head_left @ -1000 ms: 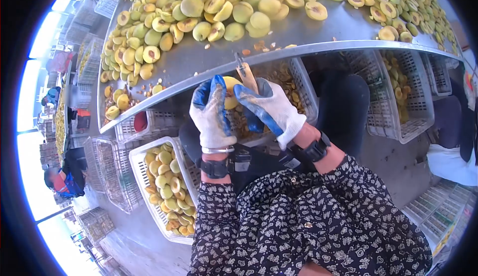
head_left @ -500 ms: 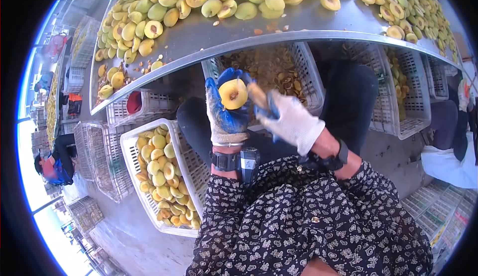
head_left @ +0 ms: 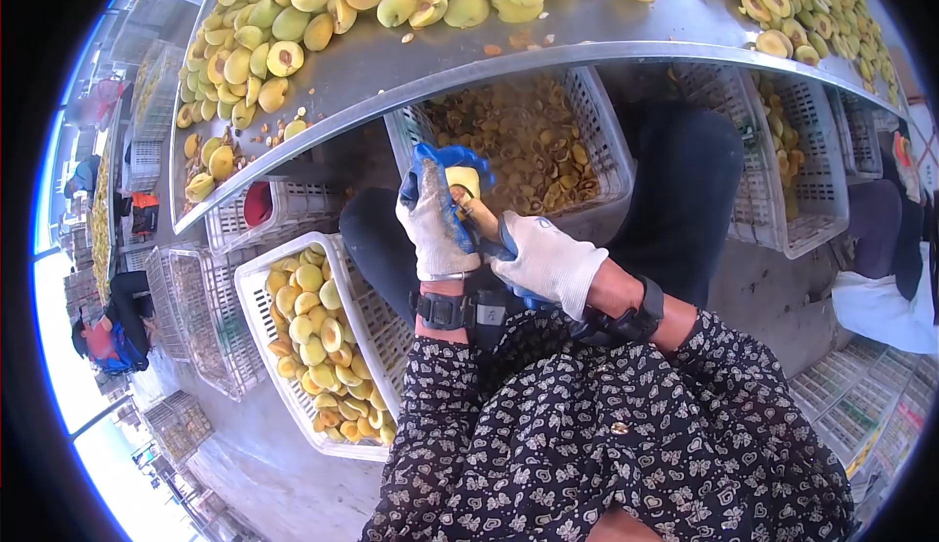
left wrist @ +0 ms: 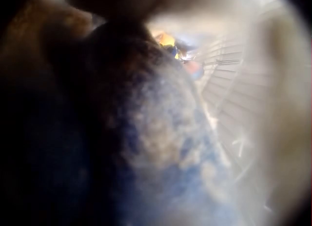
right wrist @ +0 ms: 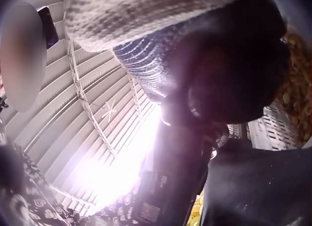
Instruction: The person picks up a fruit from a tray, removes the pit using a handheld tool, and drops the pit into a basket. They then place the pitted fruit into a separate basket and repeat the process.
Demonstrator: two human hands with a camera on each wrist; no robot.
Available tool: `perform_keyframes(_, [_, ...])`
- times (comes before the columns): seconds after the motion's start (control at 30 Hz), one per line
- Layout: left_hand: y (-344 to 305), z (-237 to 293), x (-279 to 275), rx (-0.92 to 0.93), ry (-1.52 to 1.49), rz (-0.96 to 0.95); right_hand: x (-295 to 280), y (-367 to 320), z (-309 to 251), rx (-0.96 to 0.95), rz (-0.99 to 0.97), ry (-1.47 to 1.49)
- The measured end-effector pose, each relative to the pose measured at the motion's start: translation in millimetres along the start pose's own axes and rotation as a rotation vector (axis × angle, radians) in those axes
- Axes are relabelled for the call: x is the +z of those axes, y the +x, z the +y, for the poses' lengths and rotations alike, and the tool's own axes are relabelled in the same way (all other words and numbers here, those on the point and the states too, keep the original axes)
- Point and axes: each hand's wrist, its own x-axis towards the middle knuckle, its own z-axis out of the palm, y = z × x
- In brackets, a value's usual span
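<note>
My left hand (head_left: pixel 430 227), in a white glove with blue coating, holds a yellow peach half (head_left: pixel 462 178) with its cut face turned toward the right hand. In my gloved right hand (head_left: pixel 553 258) is a pitting tool with a wooden handle (head_left: pixel 480 217). Its working end meets the brown middle of the peach half; the tip is hidden there. A blurred, stained glove finger (left wrist: pixel 165 133) fills much of the left wrist view. Knitted cuff and blue coating of the right glove (right wrist: pixel 146 21) show in the right wrist view, its fingers dark.
A metal table (head_left: pixel 391 70) heaped with peach halves (head_left: pixel 401 6) runs across the top. Beneath its edge, between the knees, stands a crate (head_left: pixel 608 141) of pits and scraps. A white crate (head_left: pixel 256 297) of peach halves sits at left, another crate (head_left: pixel 797 234) at right.
The hands first moved apart, baring the peach half's cut face, then came together again. The tool swung from pointing up at the table edge to meeting the fruit's middle.
</note>
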Motion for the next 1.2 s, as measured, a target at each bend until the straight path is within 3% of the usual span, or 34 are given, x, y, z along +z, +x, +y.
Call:
perform_keyframes(0.03, [0.9,-0.2,-1.0,-0.025,0.008,0.018,-3.6,0.2,-0.7,0.001,0.000,0.003])
perform_keyframes(0.1, [3.1,0.3,-3.8,-0.035,0.056,-0.001,-11.6,-0.3,-0.3,0.186,-0.298,0.587])
perform_keyframes(0.23, [0.7,7.4,-3.9,-0.098,0.097,-0.086,-16.0,-2.7,1.1,0.164,-0.379,0.737])
perform_keyframes(0.27, [1.3,7.3,-2.9,-0.122,0.069,-0.091,-13.5,-0.7,3.6,0.164,-0.377,0.738])
perform_keyframes(0.33, [1.8,7.3,-0.3,-0.107,0.054,-0.113,-8.4,3.0,3.8,0.012,-0.124,0.182])
perform_keyframes(0.37, [1.6,8.1,-0.1,-0.091,0.041,-0.131,-8.1,2.7,2.6,0.046,-0.068,0.050])
perform_keyframes(0.4, [1.7,7.2,0.3,-0.091,0.041,-0.132,-7.1,3.3,3.4,0.045,-0.068,0.050])
perform_keyframes(0.47, [2.3,2.9,0.7,-0.098,0.017,-0.050,-2.0,6.1,9.3,-0.021,-0.010,-0.223])
perform_keyframes(0.53, [3.3,0.6,-1.3,-0.084,0.023,-0.065,1.0,5.7,9.9,-0.019,0.010,-0.174])
perform_keyframes(0.6, [1.8,-1.2,-4.3,-0.071,0.031,-0.078,-4.7,2.5,-0.4,0.072,-0.101,0.020])
perform_keyframes(0.7, [2.0,-4.4,-6.4,-0.070,0.089,0.008,0.7,11.4,8.9,0.087,-0.153,0.197])
perform_keyframes(0.8, [7.3,-6.9,-9.2,-0.091,0.074,0.003,-5.2,10.8,5.8,0.184,-0.218,0.262])
perform_keyframes(0.87, [10.8,-5.5,-9.2,-0.169,0.238,0.017,0.4,15.1,12.9,0.146,-0.189,0.188])
perform_keyframes(0.93, [5.4,2.1,-7.1,-0.179,0.207,-0.026,-2.0,15.5,16.9,0.107,-0.159,0.113])
perform_keyframes(1.0, [2.5,4.6,-7.5,-0.186,0.174,-0.065,-14.8,8.9,22.5,0.234,-0.457,0.782])
perform_keyframes(1.03, [2.7,5.1,-9.7,-0.215,0.177,-0.079,-15.6,6.8,22.6,0.262,-0.507,0.896])
perform_keyframes(1.2, [6.3,4.8,-11.3,-0.252,0.212,-0.140,-14.4,11.0,18.6,0.235,-0.479,0.816])
